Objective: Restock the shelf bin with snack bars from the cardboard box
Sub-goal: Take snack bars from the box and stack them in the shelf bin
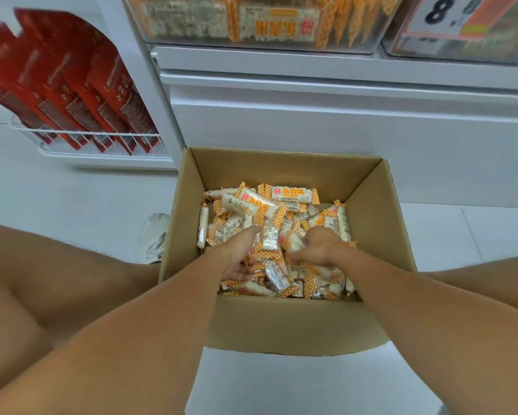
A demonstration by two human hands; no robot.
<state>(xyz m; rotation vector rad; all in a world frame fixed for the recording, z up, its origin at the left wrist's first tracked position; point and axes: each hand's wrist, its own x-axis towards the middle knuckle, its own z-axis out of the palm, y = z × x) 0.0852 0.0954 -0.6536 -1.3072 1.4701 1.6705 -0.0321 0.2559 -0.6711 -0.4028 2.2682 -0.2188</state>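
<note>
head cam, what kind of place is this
Most likely a shop aisle: a price sign on a clear shelf bin of snack bars, red packets racked for sale, and a cardboard box of stock.

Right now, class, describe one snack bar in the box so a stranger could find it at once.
Start at the cardboard box on the floor. Look along its far wall: one snack bar lies flat and sideways on the pile. Unlike its tumbled neighbours, its whole label shows, orange checks at both ends.

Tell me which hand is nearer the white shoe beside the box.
Left. The left hand is in the box on the side toward the shoe; the right hand is farther across.
</note>
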